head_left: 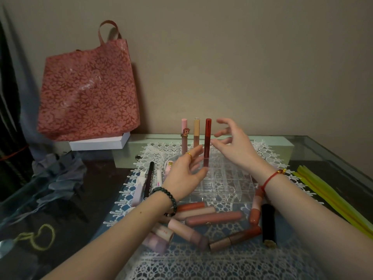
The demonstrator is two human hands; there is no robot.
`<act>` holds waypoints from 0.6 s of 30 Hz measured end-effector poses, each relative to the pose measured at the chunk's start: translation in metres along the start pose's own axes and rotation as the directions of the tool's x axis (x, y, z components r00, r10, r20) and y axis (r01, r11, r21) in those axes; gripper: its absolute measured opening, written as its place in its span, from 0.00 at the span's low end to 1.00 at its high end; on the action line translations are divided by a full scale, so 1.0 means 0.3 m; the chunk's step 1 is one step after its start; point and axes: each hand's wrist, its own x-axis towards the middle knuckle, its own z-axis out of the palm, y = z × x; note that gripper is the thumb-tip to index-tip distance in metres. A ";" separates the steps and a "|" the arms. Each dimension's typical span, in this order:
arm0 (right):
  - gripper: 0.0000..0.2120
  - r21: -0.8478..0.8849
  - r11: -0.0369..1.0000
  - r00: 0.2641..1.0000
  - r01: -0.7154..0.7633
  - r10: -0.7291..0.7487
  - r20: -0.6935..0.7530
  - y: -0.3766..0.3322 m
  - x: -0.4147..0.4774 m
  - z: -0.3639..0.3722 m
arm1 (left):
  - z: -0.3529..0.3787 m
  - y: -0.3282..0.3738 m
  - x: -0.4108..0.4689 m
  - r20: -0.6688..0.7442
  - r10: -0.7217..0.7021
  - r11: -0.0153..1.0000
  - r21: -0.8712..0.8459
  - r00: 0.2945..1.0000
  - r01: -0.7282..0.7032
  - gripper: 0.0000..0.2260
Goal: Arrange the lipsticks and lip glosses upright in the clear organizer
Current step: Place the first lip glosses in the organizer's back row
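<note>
Neither hand grips anything: the left hand (184, 175) and the right hand (236, 147) hover with fingers spread and loosely curved, on either side of the dark red upright tube (207, 138) and just beside it. That tube stands at the back of the clear plastic gridded organizer (228, 185). 2 more stand upright to its left: a peach tube (196, 131) and a pale pink tube with a unicorn charm (184, 126). Pink and brown tubes (214, 218) lie flat on the white lace mat (181, 263) in front.

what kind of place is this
Probably a home vanity corner: a glass-topped table with a lace mat, lip glosses lying by a clear organizer, a floral tote bag against the wall.
</note>
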 end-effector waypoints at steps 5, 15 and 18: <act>0.24 0.019 0.999 0.998 0.034 -0.033 -0.052 -0.017 -0.044 -0.031 | -0.076 0.020 -0.026 -0.145 0.093 0.996 0.015 0.985 -0.091 0.16; 0.23 0.144 0.990 0.998 -0.009 0.017 -0.058 0.030 -0.180 -0.027 | -0.337 -0.091 0.049 -0.380 -0.001 0.959 0.261 0.925 0.108 0.07; 0.22 0.187 0.982 0.998 -0.015 0.026 -0.054 0.041 -0.202 -0.019 | -0.366 -0.153 0.062 -0.358 -0.087 0.893 0.385 0.930 0.232 0.08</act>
